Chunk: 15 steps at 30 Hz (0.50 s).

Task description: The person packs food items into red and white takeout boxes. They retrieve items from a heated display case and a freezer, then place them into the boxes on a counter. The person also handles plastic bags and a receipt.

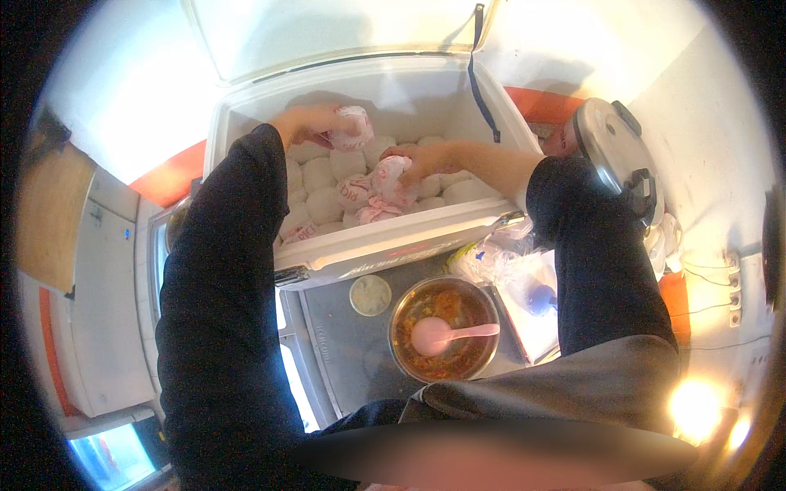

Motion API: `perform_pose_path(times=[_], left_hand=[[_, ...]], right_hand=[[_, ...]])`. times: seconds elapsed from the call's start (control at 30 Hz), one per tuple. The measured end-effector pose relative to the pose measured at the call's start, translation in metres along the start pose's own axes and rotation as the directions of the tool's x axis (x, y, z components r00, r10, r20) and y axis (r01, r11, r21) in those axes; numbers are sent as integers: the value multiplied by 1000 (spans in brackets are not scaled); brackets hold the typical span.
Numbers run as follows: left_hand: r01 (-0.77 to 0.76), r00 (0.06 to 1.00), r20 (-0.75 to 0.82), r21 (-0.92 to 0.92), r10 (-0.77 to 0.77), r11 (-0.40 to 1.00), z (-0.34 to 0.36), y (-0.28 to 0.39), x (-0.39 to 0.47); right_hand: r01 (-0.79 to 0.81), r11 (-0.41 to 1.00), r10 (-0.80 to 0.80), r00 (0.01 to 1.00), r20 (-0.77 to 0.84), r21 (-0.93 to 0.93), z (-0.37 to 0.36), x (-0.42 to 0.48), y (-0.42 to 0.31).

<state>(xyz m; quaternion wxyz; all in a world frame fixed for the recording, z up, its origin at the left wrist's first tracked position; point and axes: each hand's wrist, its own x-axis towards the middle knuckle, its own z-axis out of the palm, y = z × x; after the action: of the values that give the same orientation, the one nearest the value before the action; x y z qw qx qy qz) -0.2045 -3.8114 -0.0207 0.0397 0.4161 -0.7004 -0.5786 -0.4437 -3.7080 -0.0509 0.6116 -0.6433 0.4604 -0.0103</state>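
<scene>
Both my hands reach into an open white cooler box [393, 238]. My left hand [310, 123] grips a white plastic bundle with red print [356, 126], raised over the far left part of the box. Nearer the middle, my right hand [430, 161] has its fingers around a similar red-printed bundle [392, 181]. Another printed bundle [351, 193] and a crumpled pinkish one [377, 212] lie beside it. Beneath them, several plain white rounded bundles [318, 175] fill the box floor. What the bundles contain is hidden.
In front of the box stands a metal bowl [393, 331] of reddish-brown food with a pink ladle [433, 336]. A small round container [370, 295] sits beside it. Clear plastic bags [488, 261] lie right. A lidded metal pot [617, 144] stands far right. A strap [482, 98] hangs from the raised lid [344, 30].
</scene>
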Motion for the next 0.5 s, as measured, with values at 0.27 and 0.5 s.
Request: perform_pose_path(times=[0.27,0.5], left_hand=[[-55,998,-9,81,56,995,3,11,-5],[-198,971,-120,65,204,978,1,27,-27]], right_hand=[[14,997,-17,999,-44,-81,5,0,-7],[88,973,-153,939,-309,-215,-26,-44,-34]])
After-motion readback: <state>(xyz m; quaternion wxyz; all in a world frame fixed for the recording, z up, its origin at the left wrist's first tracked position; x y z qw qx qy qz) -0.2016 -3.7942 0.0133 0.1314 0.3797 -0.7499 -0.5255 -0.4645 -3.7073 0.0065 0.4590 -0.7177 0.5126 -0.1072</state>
